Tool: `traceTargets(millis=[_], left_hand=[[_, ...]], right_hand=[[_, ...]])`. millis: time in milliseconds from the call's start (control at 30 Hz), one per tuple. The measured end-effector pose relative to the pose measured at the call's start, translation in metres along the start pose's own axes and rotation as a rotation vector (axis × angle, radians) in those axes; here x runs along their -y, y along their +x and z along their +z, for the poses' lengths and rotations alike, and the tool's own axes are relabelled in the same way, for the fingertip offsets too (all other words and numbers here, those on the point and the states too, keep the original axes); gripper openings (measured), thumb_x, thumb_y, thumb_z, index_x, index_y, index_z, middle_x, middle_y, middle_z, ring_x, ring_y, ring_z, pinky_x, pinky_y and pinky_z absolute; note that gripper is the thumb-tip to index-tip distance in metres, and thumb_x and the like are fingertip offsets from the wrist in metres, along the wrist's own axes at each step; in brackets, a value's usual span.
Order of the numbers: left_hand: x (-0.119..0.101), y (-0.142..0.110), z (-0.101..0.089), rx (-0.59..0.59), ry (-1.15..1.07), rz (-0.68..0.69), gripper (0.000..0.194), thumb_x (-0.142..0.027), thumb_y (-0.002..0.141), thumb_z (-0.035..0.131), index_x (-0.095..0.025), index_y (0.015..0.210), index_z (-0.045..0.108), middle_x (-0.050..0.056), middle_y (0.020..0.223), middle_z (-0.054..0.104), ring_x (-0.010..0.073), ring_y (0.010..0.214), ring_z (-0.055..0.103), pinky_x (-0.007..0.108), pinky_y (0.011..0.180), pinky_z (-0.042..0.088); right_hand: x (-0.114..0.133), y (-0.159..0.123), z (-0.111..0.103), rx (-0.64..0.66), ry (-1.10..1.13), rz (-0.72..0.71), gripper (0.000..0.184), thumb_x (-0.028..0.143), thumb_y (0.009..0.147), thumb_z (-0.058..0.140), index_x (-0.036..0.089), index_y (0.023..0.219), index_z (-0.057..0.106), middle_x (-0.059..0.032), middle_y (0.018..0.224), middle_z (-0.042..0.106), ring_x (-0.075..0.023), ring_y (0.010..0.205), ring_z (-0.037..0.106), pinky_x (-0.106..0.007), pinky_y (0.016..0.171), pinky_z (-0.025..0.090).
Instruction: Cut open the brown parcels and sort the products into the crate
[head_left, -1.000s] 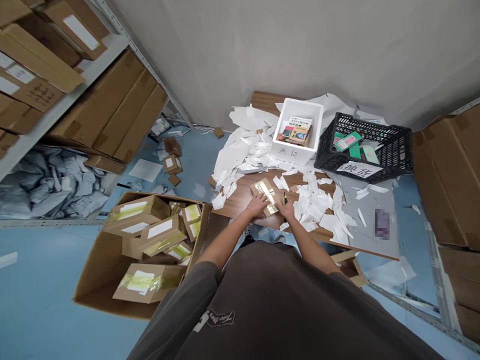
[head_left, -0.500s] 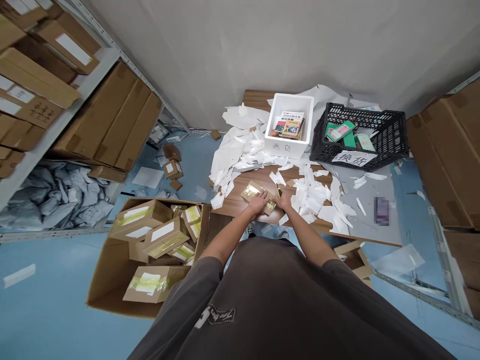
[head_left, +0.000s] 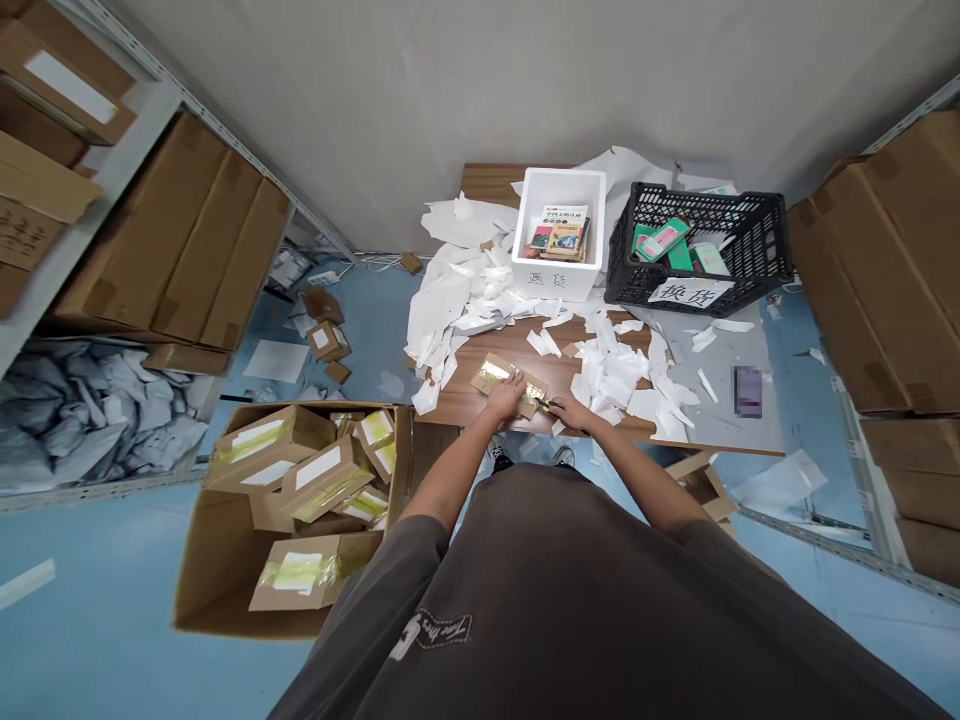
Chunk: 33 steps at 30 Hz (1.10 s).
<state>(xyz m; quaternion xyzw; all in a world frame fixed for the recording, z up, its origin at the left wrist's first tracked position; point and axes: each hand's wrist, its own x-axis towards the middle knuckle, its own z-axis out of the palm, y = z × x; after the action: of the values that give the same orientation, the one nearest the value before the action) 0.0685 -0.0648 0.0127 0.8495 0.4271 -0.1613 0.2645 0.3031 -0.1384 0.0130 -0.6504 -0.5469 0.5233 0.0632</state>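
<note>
A small cardboard box wrapped in shiny clear tape lies near the front edge of the wooden table. My left hand is on top of it, fingers bent over the box and holding it against the tabletop. In my right hand is a yellow and black utility knife, its tip pointing left at the box's right end. Whether the blade has entered the tape is too small to tell. Torn white paper scraps lie just beyond my right hand.
At the table's back stand a white foam box with books and a black plastic crate with green packages. A large open carton of taped boxes sits at left. Shelves of cartons flank both sides; a small open carton lies below right.
My right hand has turned the knife from pointing upward to pointing left, bringing it to the box's right end. My left hand stays on the box. The whole view has shifted slightly.
</note>
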Motion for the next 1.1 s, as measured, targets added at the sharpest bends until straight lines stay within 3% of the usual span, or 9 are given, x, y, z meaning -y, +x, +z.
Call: traceTargets(millis=[100,233,400,500,567,700,900,1000,1100], left_hand=[[-0.001,0.000,0.000,-0.015,0.023,0.013,0.089,-0.020,0.068,0.096,-0.021,0.148,0.055,0.018,0.181,0.024,0.0341,0.168,0.025,0.046,0.133,0.030],[-0.001,0.002,-0.002,-0.001,0.044,-0.002,0.091,-0.021,0.067,0.098,-0.020,0.146,0.055,0.018,0.180,0.028,0.0338,0.167,0.028,0.044,0.132,0.031],[-0.005,0.001,-0.001,-0.022,0.031,-0.008,0.100,-0.023,0.067,0.100,-0.017,0.154,0.050,0.021,0.178,0.031,0.0352,0.167,0.027,0.043,0.131,0.031],[-0.015,0.004,0.005,-0.098,-0.012,-0.098,0.107,-0.038,0.070,0.101,-0.020,0.159,0.046,0.021,0.178,0.032,0.0375,0.167,0.026,0.046,0.128,0.036],[-0.020,0.008,0.008,-0.152,-0.053,-0.177,0.110,-0.053,0.075,0.097,-0.024,0.164,0.040,0.021,0.177,0.033,0.0406,0.165,0.028,0.051,0.125,0.040],[-0.012,0.018,0.005,-0.210,-0.088,-0.215,0.087,-0.066,0.095,0.072,-0.032,0.168,0.040,0.015,0.174,0.042,0.0400,0.162,0.032,0.055,0.126,0.037],[0.014,0.032,0.006,-0.159,-0.037,-0.308,0.122,-0.078,0.078,0.082,-0.027,0.175,0.029,0.016,0.183,0.021,0.0484,0.169,0.008,0.065,0.133,0.018],[0.019,0.036,0.009,-0.181,-0.034,-0.298,0.115,-0.080,0.081,0.078,-0.027,0.173,0.035,0.017,0.181,0.029,0.0461,0.168,0.015,0.063,0.133,0.020],[0.024,0.033,0.014,-0.241,-0.017,-0.232,0.098,-0.077,0.088,0.072,-0.028,0.168,0.045,0.016,0.176,0.040,0.0435,0.165,0.026,0.061,0.133,0.022]], right_hand=[[0.000,0.003,-0.001,0.044,0.025,0.016,0.018,0.030,0.101,0.066,0.020,0.087,0.068,0.0003,0.081,0.071,-0.0173,0.077,0.064,-0.022,0.079,0.049],[-0.010,-0.002,0.009,0.150,0.236,0.108,0.023,0.042,0.103,0.063,0.022,0.091,0.064,0.0069,0.056,0.055,-0.0140,0.045,0.047,-0.022,0.053,0.042],[-0.025,-0.011,0.023,0.192,0.366,0.100,0.028,0.049,0.103,0.061,0.024,0.091,0.056,0.0086,0.051,0.052,-0.0128,0.038,0.044,-0.021,0.044,0.034],[-0.034,-0.017,0.021,0.076,0.404,0.077,0.033,0.056,0.106,0.055,0.026,0.094,0.052,0.0089,0.054,0.053,-0.0138,0.038,0.047,-0.022,0.043,0.036],[-0.040,-0.022,0.016,-0.038,0.446,0.087,0.038,0.064,0.106,0.051,0.027,0.096,0.051,0.0084,0.056,0.053,-0.0146,0.041,0.051,-0.024,0.045,0.040],[-0.045,-0.025,0.008,-0.161,0.456,0.101,0.040,0.061,0.109,0.035,0.027,0.094,0.049,0.0046,0.062,0.057,-0.0180,0.049,0.057,-0.028,0.053,0.047],[-0.045,-0.017,0.011,-0.284,0.210,0.038,0.026,0.049,0.103,0.050,0.027,0.102,0.063,-0.0002,0.082,0.070,-0.0241,0.082,0.070,-0.032,0.079,0.051],[-0.044,-0.014,0.010,-0.298,0.096,-0.029,0.023,0.047,0.099,0.061,0.027,0.110,0.067,-0.0041,0.107,0.076,-0.0271,0.102,0.071,-0.034,0.090,0.051],[-0.039,-0.012,0.007,-0.283,-0.034,-0.083,0.025,0.047,0.099,0.067,0.027,0.115,0.069,-0.0068,0.116,0.076,-0.0290,0.111,0.069,-0.035,0.094,0.050]])
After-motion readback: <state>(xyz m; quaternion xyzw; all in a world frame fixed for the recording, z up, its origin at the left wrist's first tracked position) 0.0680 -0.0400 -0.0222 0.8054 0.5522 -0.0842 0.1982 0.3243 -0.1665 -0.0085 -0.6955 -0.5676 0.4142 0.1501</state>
